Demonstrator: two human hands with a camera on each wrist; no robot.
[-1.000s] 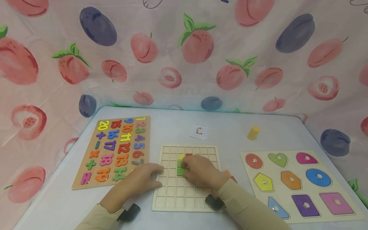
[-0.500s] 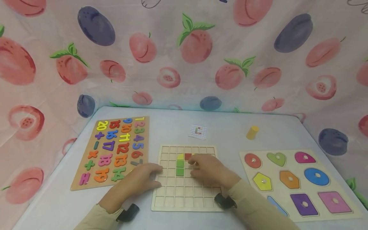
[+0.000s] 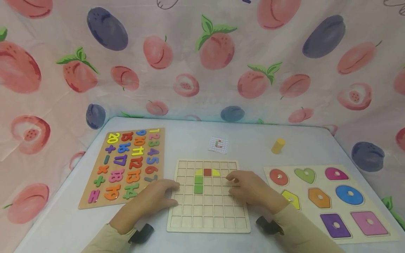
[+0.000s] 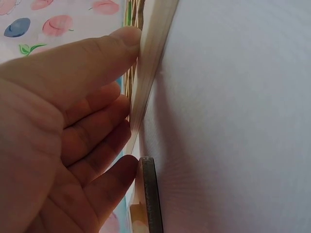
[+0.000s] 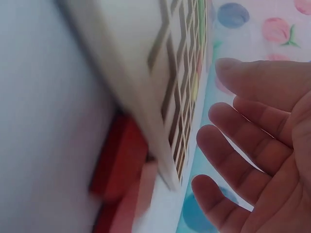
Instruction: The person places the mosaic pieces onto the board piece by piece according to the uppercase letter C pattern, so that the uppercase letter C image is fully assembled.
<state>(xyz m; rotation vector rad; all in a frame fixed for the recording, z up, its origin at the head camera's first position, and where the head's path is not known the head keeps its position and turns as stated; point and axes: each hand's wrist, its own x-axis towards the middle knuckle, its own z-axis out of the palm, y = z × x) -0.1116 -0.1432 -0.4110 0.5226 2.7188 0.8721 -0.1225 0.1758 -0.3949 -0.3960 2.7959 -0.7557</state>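
A pale wooden grid board (image 3: 209, 211) lies before me. In its cells sit two green squares (image 3: 198, 184), a red square (image 3: 207, 172) and two yellow curved-edge pieces (image 3: 216, 172), one on either side of the red. My left hand (image 3: 152, 198) rests at the board's left side, thumb and fingertips right at the edge (image 4: 148, 73). Over the right side of the board, my right hand (image 3: 250, 188) holds nothing, its fingers apart and loosely bent. Red blocks (image 5: 121, 155) lie beside the board's right edge in the right wrist view; the hand hides them from the head view.
At the left is a number board (image 3: 104, 168) with coloured numerals. A shape puzzle (image 3: 303, 184) with knobbed pieces lies at the right. Behind the grid are a small pattern card (image 3: 218, 144) and a yellow cylinder (image 3: 278, 146). A fruit-print curtain (image 3: 202, 95) hangs at the back.
My right hand has moved right, off the green squares and then the red and yellow pieces, uncovering them. The left hand has stayed at the board's left edge.
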